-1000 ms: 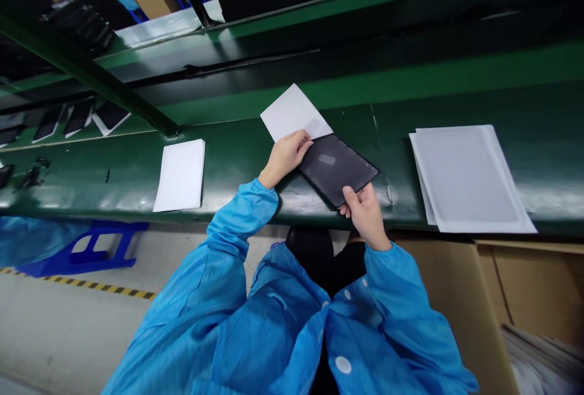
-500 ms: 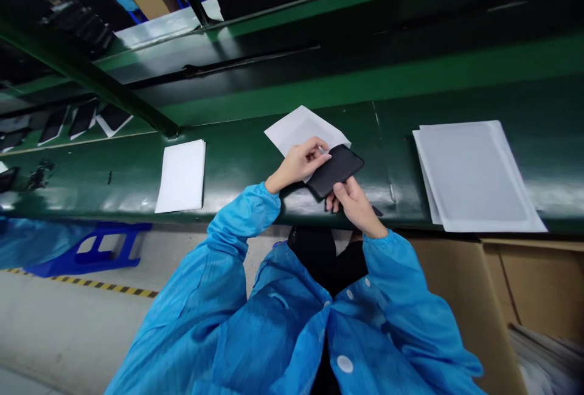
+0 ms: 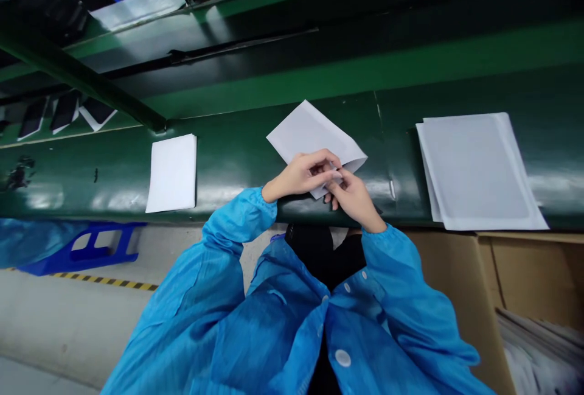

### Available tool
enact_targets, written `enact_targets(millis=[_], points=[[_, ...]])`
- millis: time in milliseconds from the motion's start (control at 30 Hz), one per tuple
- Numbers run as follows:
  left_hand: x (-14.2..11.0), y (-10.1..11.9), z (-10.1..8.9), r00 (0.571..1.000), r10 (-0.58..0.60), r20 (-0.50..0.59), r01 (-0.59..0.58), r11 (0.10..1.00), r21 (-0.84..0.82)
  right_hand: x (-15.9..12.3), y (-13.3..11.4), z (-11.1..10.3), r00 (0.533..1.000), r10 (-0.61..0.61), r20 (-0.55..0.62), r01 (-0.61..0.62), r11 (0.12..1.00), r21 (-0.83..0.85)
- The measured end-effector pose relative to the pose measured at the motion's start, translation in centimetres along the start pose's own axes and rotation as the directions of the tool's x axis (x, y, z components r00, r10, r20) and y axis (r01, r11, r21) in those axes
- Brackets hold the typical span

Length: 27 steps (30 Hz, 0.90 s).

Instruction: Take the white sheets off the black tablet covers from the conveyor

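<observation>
- Hands together: left hand [image 3: 303,174] and right hand [image 3: 353,197] both pinch the near edge of a flat white paper envelope [image 3: 314,133].
- Envelope rests on a glossy green workbench [image 3: 237,157].

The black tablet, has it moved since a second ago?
Yes. It lay exposed right of the white sleeve on the green bench; now it is out of sight, with both hands at the sleeve's opening.

We wear a bright blue smock [image 3: 274,322] with long sleeves gathered in elastic cuffs at the wrists. White round buttons [image 3: 341,358] run down its open front, and dark clothing [image 3: 319,261] shows underneath. Our hands are bare.
</observation>
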<state>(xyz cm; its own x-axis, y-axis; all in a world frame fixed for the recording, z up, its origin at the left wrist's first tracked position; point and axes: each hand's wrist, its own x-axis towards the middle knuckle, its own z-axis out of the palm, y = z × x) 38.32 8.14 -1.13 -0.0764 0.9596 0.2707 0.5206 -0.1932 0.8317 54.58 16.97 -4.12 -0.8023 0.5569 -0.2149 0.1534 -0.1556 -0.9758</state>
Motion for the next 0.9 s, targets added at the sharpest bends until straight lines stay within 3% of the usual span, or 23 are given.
enact_targets(millis=[100,200,267,400,567,667,800,900], points=[[0.3,-1.9,-1.7,0.992,-0.023,-0.121,0.048,0.976,0.212,0.1,0.3,-0.2,0.997,0.0,-0.071,0.007,0.996,0.09],[0.4,-5.1,-4.6,0.922,-0.096,-0.374,0.259,0.873,0.414,0.2,0.7,-0.5,0.991,-0.027,-0.132,0.053,0.979,0.197],[0.1,-7.3,-6.6,0.877,-0.139,-0.46,0.346,0.848,0.402,0.2,0.9,-0.5,0.987,-0.037,-0.159,0.073,0.971,0.227],[-0.7,-9.7,-8.1,0.884,-0.233,-0.405,0.335,0.921,0.201,0.0,1.6,-0.3,0.972,-0.059,-0.227,0.11,0.97,0.218],[-0.3,-8.9,-6.1,0.876,-0.273,-0.397,0.269,0.961,-0.066,-1.4,2.2,-1.1,0.946,-0.091,-0.311,0.213,0.897,0.386],[0.2,-7.5,-4.2,0.908,-0.276,-0.314,0.229,0.957,-0.178,-3.5,2.7,-1.9,0.905,-0.094,-0.415,0.235,0.923,0.305],[0.1,-5.9,-1.9,0.966,-0.188,-0.18,0.14,0.958,-0.249,-7.3,3.2,-3.8,0.812,-0.021,-0.583,0.222,0.935,0.276],[0.0,-5.3,-0.7,0.992,-0.097,-0.084,0.075,0.971,-0.227,-9.8,3.1,-6.3,0.677,-0.015,-0.736,0.295,0.921,0.253]])
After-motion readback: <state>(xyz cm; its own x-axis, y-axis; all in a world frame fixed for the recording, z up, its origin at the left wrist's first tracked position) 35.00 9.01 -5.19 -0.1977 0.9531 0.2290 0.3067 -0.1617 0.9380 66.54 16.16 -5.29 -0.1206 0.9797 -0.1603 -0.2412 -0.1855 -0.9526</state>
